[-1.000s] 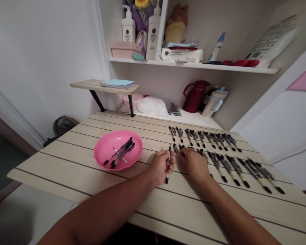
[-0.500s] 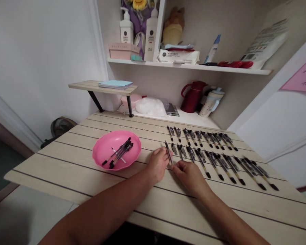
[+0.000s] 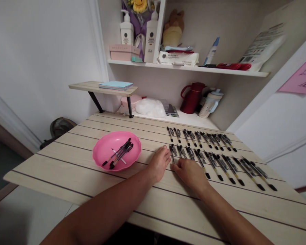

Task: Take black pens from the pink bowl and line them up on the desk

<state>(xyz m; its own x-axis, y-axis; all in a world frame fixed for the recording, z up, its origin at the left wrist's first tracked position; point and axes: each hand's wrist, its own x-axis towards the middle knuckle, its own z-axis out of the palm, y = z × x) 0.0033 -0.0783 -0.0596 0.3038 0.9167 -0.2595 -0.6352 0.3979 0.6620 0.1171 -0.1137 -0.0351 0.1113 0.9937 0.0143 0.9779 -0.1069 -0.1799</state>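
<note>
At the left end of the nearer row on the table, a slim dark pen (image 3: 172, 157) lies beside a small clipped cap. My right hand (image 3: 191, 173) pinches its near end between thumb and finger. Just left of it rests my left hand (image 3: 160, 164), fingers stretched out and apart from the pen. Two rows of pens, a nearer row (image 3: 225, 168) and a farther row (image 3: 199, 139), run off to the right, with dark caps alongside. Several capped pens (image 3: 121, 153) and a white stick lie in the pink bowl (image 3: 98, 154) to the left.
A small raised shelf (image 3: 85, 86) holding blue paper (image 3: 116, 84) stands at the back left. Behind the table are a white plastic bag (image 3: 150, 108), a red jug (image 3: 192, 98) and a pale tumbler (image 3: 210, 103). A wall shelf (image 3: 219, 70) with bottles and packets hangs above.
The pen in my right hand has shifted slightly right, close against the cap at the row's end. My left hand's fingers have come away from it.
</note>
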